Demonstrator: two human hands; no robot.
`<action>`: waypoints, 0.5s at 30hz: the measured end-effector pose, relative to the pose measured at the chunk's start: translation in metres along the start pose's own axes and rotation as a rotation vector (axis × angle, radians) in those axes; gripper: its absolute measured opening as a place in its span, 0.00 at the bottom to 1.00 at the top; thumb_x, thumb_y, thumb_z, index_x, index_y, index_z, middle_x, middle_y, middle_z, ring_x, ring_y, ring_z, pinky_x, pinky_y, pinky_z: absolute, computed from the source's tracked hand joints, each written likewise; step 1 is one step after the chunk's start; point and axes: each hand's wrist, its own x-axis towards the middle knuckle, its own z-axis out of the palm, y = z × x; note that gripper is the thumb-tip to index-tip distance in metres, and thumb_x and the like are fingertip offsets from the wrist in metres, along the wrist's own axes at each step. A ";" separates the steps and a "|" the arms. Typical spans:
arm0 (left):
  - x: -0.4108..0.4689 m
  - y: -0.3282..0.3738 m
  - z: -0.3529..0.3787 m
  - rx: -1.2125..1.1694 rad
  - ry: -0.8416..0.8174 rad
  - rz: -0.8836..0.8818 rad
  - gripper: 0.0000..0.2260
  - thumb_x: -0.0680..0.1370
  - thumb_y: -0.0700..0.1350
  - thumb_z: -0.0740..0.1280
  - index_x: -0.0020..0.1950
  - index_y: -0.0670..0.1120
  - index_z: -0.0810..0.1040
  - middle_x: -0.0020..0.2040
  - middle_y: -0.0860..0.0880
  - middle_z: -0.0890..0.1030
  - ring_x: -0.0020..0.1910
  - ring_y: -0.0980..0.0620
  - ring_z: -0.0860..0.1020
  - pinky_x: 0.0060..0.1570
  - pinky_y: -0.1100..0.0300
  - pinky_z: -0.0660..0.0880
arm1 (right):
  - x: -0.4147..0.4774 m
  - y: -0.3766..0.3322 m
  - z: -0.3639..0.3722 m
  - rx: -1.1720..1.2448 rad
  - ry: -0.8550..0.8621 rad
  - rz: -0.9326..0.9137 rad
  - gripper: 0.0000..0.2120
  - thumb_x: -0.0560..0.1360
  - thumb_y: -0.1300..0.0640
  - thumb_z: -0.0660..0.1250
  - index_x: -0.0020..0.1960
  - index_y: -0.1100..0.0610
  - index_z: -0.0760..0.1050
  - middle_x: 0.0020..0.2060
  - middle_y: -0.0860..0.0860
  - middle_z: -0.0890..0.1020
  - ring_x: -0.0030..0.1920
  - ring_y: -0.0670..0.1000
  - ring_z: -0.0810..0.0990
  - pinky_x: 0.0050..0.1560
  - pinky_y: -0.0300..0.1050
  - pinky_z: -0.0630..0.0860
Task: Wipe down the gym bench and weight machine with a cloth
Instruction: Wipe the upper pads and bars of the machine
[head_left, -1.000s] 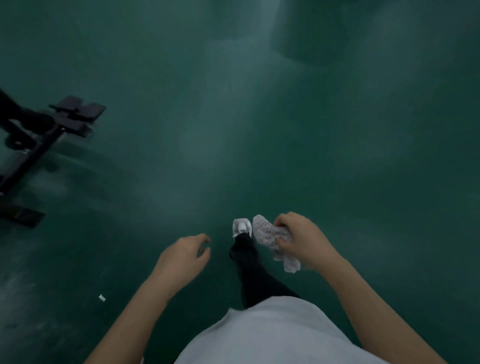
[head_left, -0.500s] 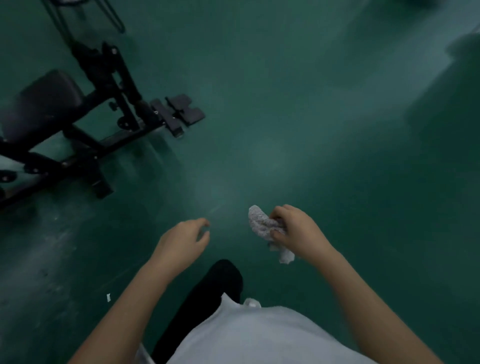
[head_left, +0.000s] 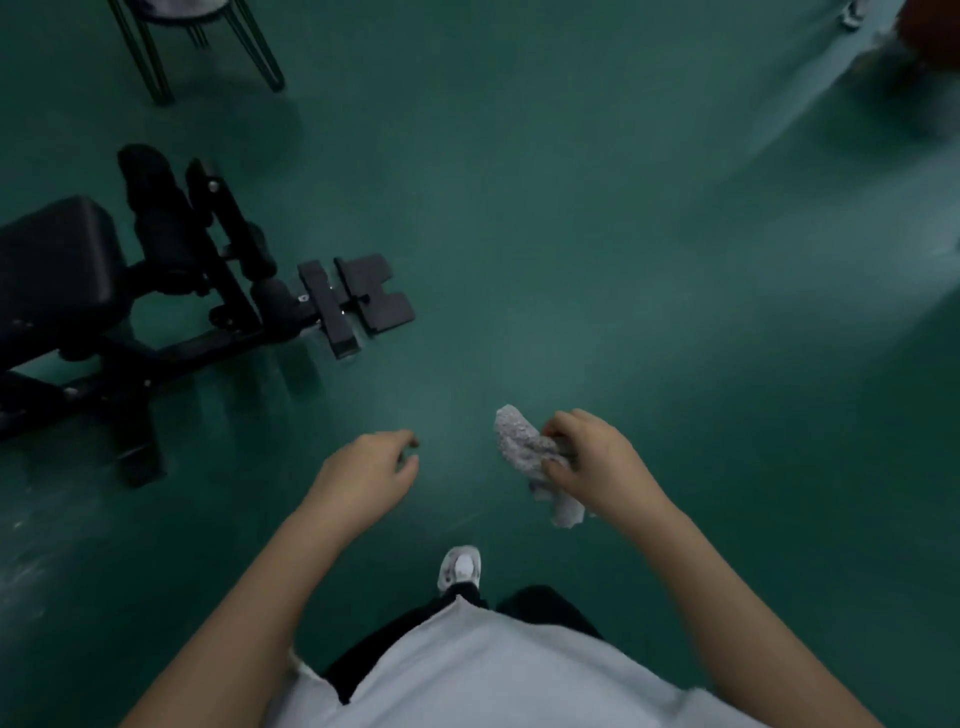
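Cloth (head_left: 524, 452) — gripped by right hand (head_left: 597, 462); left hand (head_left: 363, 467) loosely curled, empty.

Cloth (head_left: 522, 447): grey-white, nubbly, crumpled in a bunch. Gripped in right hand (head_left: 597, 460); one end pokes up past fingers, other hangs below hand, off floor (head_left: 571, 260).
Bench (head_left: 57, 260): black padded seat at left edge, partly cut off. Black metal frame with foam rollers runs right to flat foot plates (head_left: 358, 301) on green floor. Well apart from cloth.

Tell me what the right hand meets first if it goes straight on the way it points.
Nothing but open floor, it seems: the right hand, gripping the cloth, aims just right of the bench. Depth is unclear.
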 end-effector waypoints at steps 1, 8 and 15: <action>0.027 0.014 -0.015 -0.013 0.023 0.012 0.13 0.78 0.48 0.59 0.61 0.50 0.74 0.55 0.50 0.80 0.53 0.47 0.77 0.49 0.56 0.74 | 0.023 0.007 -0.014 0.015 0.019 0.006 0.10 0.69 0.61 0.67 0.50 0.59 0.74 0.41 0.50 0.73 0.42 0.51 0.70 0.42 0.48 0.69; 0.173 0.054 -0.066 -0.193 0.100 -0.006 0.11 0.78 0.44 0.60 0.58 0.51 0.75 0.44 0.53 0.77 0.47 0.50 0.77 0.49 0.53 0.75 | 0.172 0.076 -0.065 0.031 -0.015 0.057 0.10 0.69 0.60 0.68 0.50 0.59 0.74 0.43 0.51 0.75 0.44 0.52 0.73 0.42 0.45 0.68; 0.342 0.064 -0.088 -0.280 0.119 -0.245 0.12 0.77 0.41 0.62 0.60 0.46 0.76 0.42 0.49 0.78 0.42 0.49 0.77 0.46 0.54 0.75 | 0.393 0.121 -0.126 -0.059 -0.141 -0.128 0.11 0.70 0.58 0.67 0.51 0.58 0.73 0.42 0.48 0.72 0.43 0.49 0.70 0.44 0.47 0.71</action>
